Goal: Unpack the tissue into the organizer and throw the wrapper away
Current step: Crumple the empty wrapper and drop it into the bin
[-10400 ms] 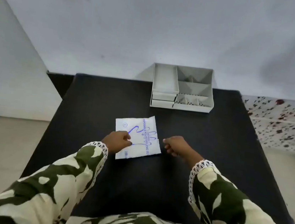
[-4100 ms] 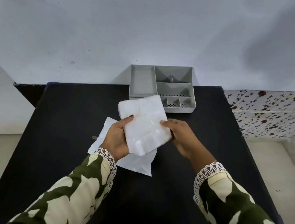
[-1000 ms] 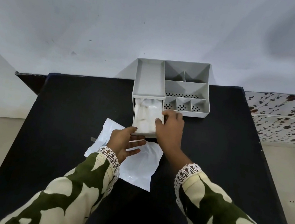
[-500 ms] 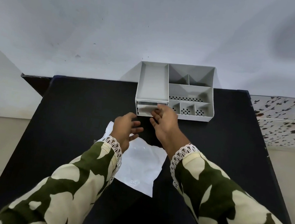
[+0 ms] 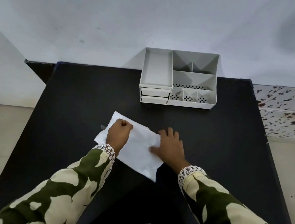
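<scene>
Your left hand point(image 5: 118, 136), fingers curled in fist, rests on flat white plastic wrapper point(image 5: 138, 153) lying mid black table point(image 5: 80, 94). Your right hand point(image 5: 171, 149): fingers spread loose, thumb pressing wrapper's creased right edge. Far edge: grey plastic compartment organizer point(image 5: 190, 104), two front drawers point(image 5: 154, 99) pushed in, contents hidden.

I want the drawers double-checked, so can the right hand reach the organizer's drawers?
Probably yes: the right hand touches the wrapper, with only bare black table between it and the drawers.

Organizer point(image 5: 190, 104) on table's point(image 5: 89, 95) far edge, by wall point(image 5: 116, 24). Wrapper point(image 5: 138, 148) mid-table before it, left hand point(image 5: 119, 133) atop, right hand point(image 5: 170, 146) at right edge.
</scene>
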